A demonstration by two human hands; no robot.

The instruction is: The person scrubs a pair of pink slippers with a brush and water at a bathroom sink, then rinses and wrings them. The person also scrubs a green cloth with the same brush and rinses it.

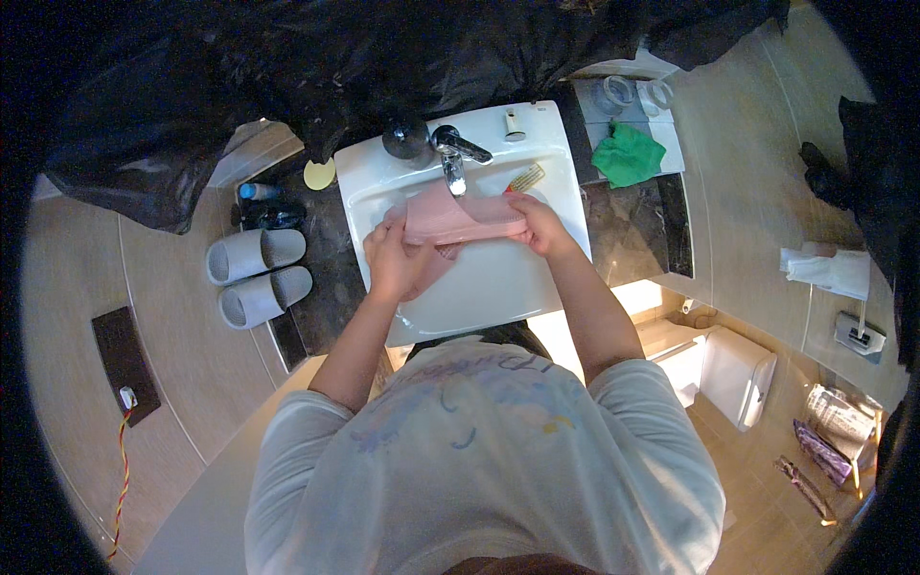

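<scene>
Speaker one: While the head view looks down, what do your fingers grip?

Speaker two: Your left hand (pixel 390 261) clamps the strap end of the pink slipper (pixel 450 218), your right hand (pixel 540 226) the opposite end; it spans the gap between your fingers, probably pinched at both ends to stay steady near the faucet (pixel 454 165).

Speaker one: And the lower pink slipper (pixel 433 273)?

Speaker two: Below your left fingers, in the sink (pixel 489 299); whether they touch it, I cannot tell.
</scene>
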